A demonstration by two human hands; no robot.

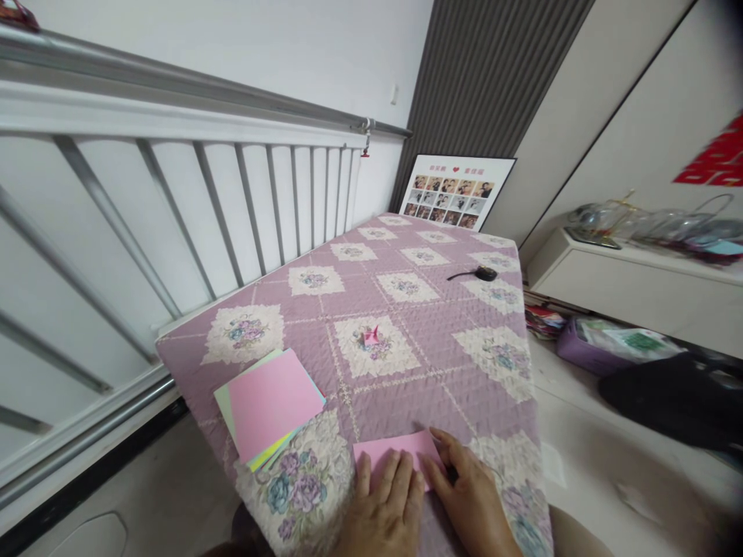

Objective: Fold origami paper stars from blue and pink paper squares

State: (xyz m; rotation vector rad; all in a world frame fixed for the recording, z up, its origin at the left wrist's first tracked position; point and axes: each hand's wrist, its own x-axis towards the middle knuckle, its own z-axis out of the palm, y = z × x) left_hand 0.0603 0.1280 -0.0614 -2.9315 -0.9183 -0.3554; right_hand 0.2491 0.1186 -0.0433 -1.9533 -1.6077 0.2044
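Note:
A folded sheet of pink paper [400, 442] lies on the quilted cloth near the front of the table. My left hand [388, 495] rests flat across it, fingers stretched out and pressing down. At the paper's right end, my right hand [464, 483] grips the edge between thumb and fingers. Farther up the cloth stands a small folded pink paper figure [371, 335], apart from both hands. To the left lies a stack of coloured paper [275, 406], pink on top, with green, yellow and blue edges showing beneath.
A purple floral cloth [400, 402] covers the table. Toward its far right lies a small black object with a thin tail [485, 273]. A white railing [232, 209] runs along the left. A framed photo board [458, 189] leans behind, and a white cabinet [644, 271] stands right.

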